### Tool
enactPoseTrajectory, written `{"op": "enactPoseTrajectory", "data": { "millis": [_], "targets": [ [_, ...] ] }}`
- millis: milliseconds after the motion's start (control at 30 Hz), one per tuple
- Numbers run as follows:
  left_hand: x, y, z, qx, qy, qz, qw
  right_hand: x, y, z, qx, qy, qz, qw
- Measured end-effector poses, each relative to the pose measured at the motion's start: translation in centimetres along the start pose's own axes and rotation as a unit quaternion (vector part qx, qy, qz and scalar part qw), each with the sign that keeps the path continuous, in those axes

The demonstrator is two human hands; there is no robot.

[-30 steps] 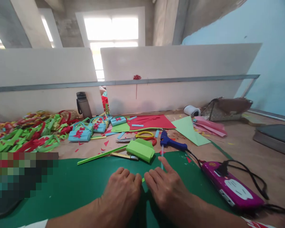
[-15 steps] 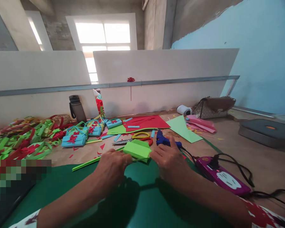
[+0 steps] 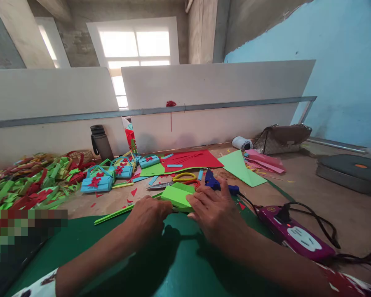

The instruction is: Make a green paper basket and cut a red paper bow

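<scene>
A bright green folded paper piece (image 3: 178, 195) is held above the green mat between both hands. My left hand (image 3: 151, 212) pinches its left end, fingers curled closed. My right hand (image 3: 214, 210) grips the right end, its fingers pressed along the front edge and the thumb underneath. Just behind the right hand lies a blue glue gun (image 3: 213, 181), its cord running right. Scissors (image 3: 163, 185) with yellow and red handles rest behind the paper, partly covered by it. A long folded green strip (image 3: 113, 216) lies to the left of my left hand.
Blue paper handbags (image 3: 96, 182) with red bows stand at left, beside a heap of green and red paper pieces (image 3: 31, 185). Red sheet (image 3: 198, 160) and pale green sheet (image 3: 243, 167) lie at the back. A purple power strip (image 3: 292, 233) with black cords is at right.
My right hand has shifted slightly left and further over the paper's right end, with its fingers now along the front edge. The left hand stays closed on the other end.
</scene>
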State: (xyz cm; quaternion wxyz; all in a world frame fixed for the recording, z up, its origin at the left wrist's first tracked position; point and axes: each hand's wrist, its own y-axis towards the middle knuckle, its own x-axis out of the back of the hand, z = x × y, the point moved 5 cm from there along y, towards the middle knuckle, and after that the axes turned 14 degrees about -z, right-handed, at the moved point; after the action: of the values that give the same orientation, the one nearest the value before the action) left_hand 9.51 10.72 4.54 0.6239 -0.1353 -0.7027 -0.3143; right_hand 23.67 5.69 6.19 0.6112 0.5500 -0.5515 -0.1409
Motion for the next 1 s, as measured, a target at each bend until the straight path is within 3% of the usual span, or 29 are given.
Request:
{"op": "enactPoseTrajectory", "data": {
  "millis": [167, 433, 633, 1000],
  "targets": [
    [-0.8, -0.3, -2.4, -0.065, 0.019, -0.035, 0.997, -1.6, -1.3, 1.0, 0.040, -0.031, 0.034, 0.998],
    [-1.1, -0.6, -3.6, -0.054, 0.029, -0.041, 0.997, -0.9, -1.7, 2.1, 0.078, -0.002, 0.017, 0.997],
    [-1.6, -0.9, -2.2, -0.050, 0.060, -0.023, 0.997, -0.6, -1.6, 1.6, 0.067, -0.011, 0.011, 0.998],
    [-1.5, -2.8, 2.9, -0.001, 0.091, -0.006, 0.996, 0.0, -1.4, -0.7, 0.034, -0.028, -0.011, 0.999]
  ]
}}
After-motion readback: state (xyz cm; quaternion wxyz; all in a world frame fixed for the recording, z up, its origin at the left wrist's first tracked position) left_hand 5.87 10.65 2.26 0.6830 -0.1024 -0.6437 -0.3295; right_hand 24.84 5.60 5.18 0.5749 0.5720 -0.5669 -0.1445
